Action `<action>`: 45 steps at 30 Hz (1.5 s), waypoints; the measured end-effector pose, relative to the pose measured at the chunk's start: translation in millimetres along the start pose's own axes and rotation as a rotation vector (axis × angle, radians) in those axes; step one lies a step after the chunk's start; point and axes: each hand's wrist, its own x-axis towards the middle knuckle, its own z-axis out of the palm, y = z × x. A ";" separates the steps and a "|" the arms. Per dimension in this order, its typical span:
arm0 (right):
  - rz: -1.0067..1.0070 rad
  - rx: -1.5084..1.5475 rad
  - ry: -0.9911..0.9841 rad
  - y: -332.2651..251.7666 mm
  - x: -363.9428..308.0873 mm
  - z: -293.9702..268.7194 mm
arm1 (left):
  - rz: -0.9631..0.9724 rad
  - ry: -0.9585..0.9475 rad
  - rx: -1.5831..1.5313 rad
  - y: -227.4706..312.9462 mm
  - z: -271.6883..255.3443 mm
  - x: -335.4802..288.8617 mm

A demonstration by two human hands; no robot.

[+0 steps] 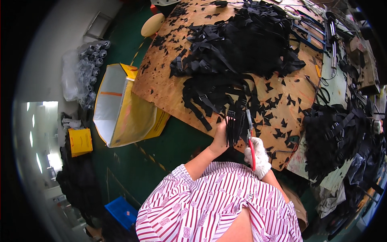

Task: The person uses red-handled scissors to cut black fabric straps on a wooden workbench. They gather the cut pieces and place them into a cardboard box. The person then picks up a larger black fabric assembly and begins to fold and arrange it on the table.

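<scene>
My bare left hand (219, 136) is closed around a bundle of black webbing straps (230, 131) at the near edge of the wooden table. A white knitted glove covers my right hand (261, 158), which grips red-handled scissors (252, 151). Their metal blades point away from me, just right of the held straps; whether they touch the webbing I cannot tell. More black straps with plastic buckles (203, 98) lie spread on the table beyond my hands.
A large heap of black webbing (250, 44) covers the far part of the wooden table (161, 76). Small black offcuts (278, 133) are scattered around it. A yellow bag (125, 109) stands open at left. Further buckled straps (330, 137) are piled at right.
</scene>
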 end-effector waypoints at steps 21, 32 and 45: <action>0.009 0.153 0.004 7.2 16.5 -3.7 | 0.095 -0.102 -0.005 -2.2 -14.2 3.1; -0.186 0.351 0.045 4.5 17.9 -31.4 | -0.174 -0.316 0.115 25.2 -71.5 -23.6; -0.201 0.340 -0.027 10.0 25.0 -23.3 | 0.238 0.245 -0.320 92.5 -117.0 -28.9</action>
